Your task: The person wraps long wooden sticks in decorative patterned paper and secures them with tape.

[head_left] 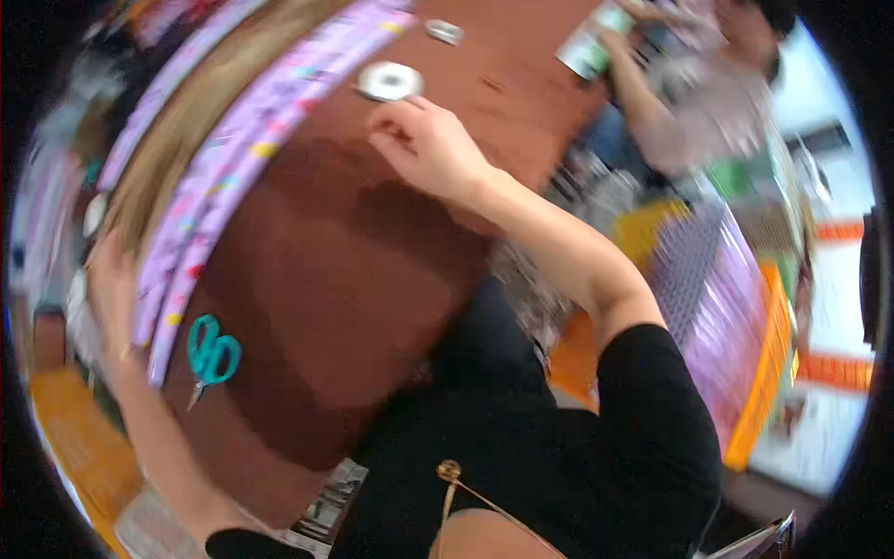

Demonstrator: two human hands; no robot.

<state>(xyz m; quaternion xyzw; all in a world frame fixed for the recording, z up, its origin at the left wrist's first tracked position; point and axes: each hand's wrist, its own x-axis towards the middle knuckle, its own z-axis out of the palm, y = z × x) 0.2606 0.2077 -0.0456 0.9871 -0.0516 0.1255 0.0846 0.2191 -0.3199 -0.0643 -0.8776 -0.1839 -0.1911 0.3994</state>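
My right hand (426, 144) is over the brown table with its fingers curled together; whatever may be between the fingertips is hidden. Just beyond it lies a white ring-shaped roll (389, 82). At the far left my left hand (112, 270) is at the near end of a long brown strip that looks like hair (177, 154), its fingers blurred. Lilac bands with coloured patterns (228, 154) run along both sides of the brown strip. Teal-handled scissors (213, 352) lie on the table to the right of my left forearm, blades toward me.
A small whitish object (445, 32) lies at the table's (326, 279) far side. Across at the upper right, another person (698, 102) handles a green-and-white packet (596, 42). Orange-edged crates (759, 373) and a purple plastic-looking stack (703, 289) stand to the right.
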